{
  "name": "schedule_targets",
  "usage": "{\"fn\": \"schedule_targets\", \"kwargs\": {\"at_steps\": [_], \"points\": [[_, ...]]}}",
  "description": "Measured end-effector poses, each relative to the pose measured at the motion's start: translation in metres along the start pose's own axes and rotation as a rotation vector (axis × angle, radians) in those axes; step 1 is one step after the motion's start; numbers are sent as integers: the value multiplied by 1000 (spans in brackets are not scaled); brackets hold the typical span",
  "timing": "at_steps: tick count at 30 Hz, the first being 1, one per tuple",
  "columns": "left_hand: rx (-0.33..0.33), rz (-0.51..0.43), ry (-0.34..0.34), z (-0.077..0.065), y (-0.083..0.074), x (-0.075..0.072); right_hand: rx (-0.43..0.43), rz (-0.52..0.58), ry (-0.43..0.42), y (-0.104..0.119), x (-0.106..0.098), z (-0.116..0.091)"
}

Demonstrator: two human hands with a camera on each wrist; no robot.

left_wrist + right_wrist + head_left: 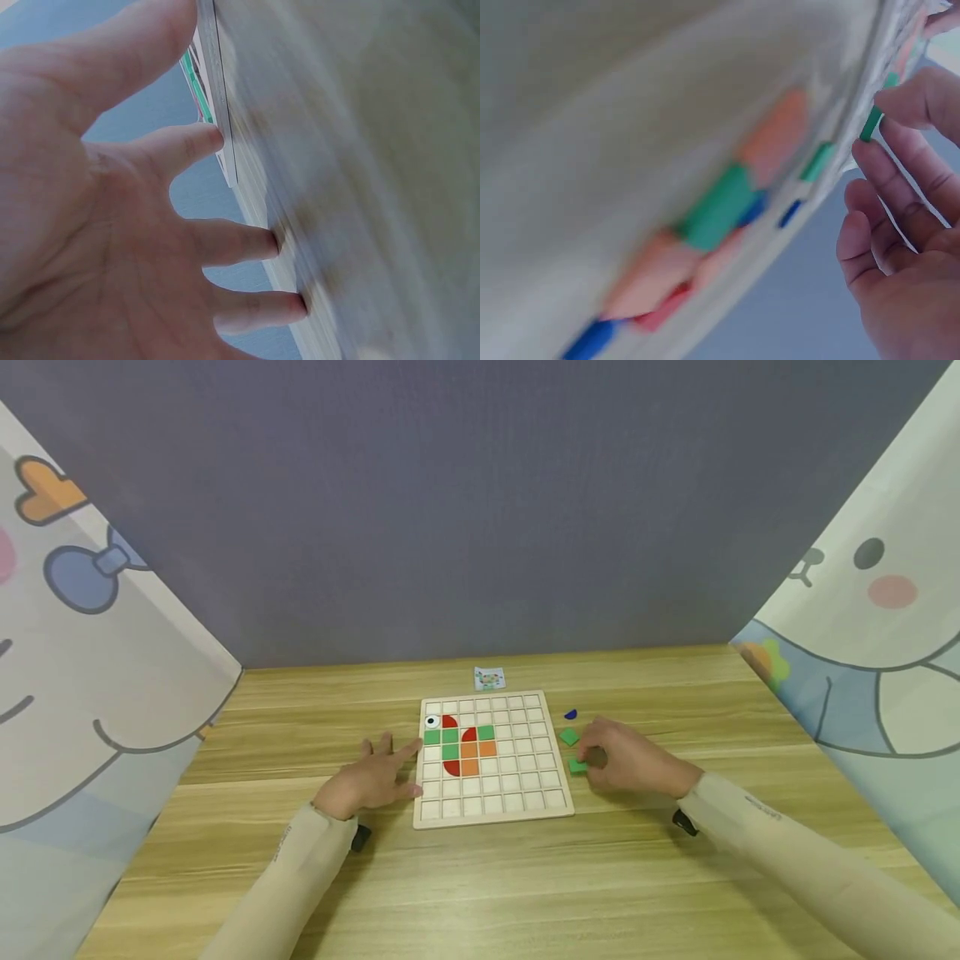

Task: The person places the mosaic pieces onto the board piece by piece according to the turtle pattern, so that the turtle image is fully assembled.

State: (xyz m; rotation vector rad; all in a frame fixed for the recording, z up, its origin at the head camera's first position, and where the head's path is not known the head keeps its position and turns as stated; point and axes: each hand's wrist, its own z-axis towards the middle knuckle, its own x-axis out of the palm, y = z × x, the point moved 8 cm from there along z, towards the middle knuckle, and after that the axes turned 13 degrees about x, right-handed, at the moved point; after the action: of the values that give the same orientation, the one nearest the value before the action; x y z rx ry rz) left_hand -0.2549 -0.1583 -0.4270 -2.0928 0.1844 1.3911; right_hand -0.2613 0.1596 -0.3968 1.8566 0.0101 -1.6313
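Head view: right hand (621, 757) pinches flat green tile (577, 767) beside pale wooden grid board (513, 784) on wood-grain surface (480, 893); left hand (370, 782), fingers spread, touches board's left edge.

The grid board (517, 778) lies on the table (480, 893), inset tiles (469, 750) toward its left, card (490, 678) behind, loose tiles (570, 737) and right hand (626, 756) rightward, left hand (369, 782) apparently touching its left edge.

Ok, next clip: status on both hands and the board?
Right hand pinching green tile. Left hand spread, touching wooden grid board. Board partly filled. Nothing visibly between tile and board.
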Motion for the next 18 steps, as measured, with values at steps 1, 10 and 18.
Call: {"fn": "schedule_targets", "kwargs": {"at_steps": [1, 10, 18], "points": [[-1, 0, 2, 0, 0, 0, -9, -1, -2, 5, 0, 3], [-15, 9, 8, 2, 4, 2, -127, -11, 80, 67, 27, 42], [-28, 17, 11, 3, 3, 1, -133, -47, 93, 89, 46, 66]]}}
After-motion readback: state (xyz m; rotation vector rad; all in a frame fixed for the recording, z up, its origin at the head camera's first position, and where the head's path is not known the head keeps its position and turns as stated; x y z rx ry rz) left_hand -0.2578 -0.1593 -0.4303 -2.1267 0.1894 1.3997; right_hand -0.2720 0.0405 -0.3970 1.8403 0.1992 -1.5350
